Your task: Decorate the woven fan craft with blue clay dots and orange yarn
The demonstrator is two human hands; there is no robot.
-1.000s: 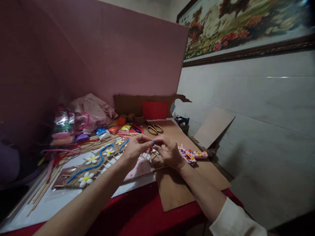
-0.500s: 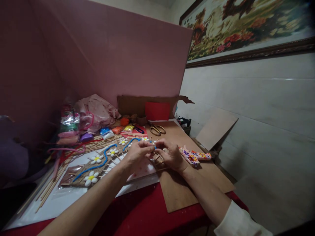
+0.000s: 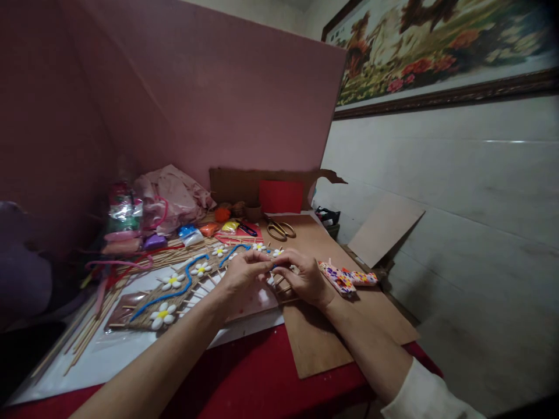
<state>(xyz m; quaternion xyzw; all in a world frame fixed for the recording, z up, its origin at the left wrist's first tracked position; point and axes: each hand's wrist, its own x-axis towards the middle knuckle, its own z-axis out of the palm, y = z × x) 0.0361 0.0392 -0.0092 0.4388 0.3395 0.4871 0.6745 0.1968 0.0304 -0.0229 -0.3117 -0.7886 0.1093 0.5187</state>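
Crowding the desk's (image 3: pixel 244 378) far left corner are crumpled pink wrapping (image 3: pixel 170 195), cellophane packets (image 3: pixel 124 209) and small bags of coloured clay (image 3: pixel 190 234). Loose wooden sticks (image 3: pixel 87 331) run along the left edge, on a white sheet (image 3: pixel 109 361). Beside them lies a woven stick mat (image 3: pixel 183 291) carrying white clay flowers (image 3: pixel 162 315) and a blue clay strand (image 3: pixel 174 288) that winds toward the middle.

Over the mat's right end the two hands meet. The left hand (image 3: pixel 242 276) is curled, thumb and forefinger pinched together on a tiny blue clay bit (image 3: pixel 274 267). The right hand (image 3: pixel 305 279) closes on the same bit from the other side, its remaining fingers bent loosely. The bit sits between the fingertips, just above the mat near the desk's centre; its shape is too small to make out.

Working it well seems to call for light, even pressure, rolling rather than squeezing, so the soft clay keeps one thickness. Keeping both wrists low and near the mat should steady the pinch, and the flowers just beneath want a careful gap so nothing is flattened.

Right of the hands a brown cardboard sheet (image 3: pixel 340 331) reaches the near edge, with a dotted clay figure (image 3: pixel 343 278) on it. Scissors (image 3: pixel 279 230) and a red card (image 3: pixel 280 196) lie toward the far edge.
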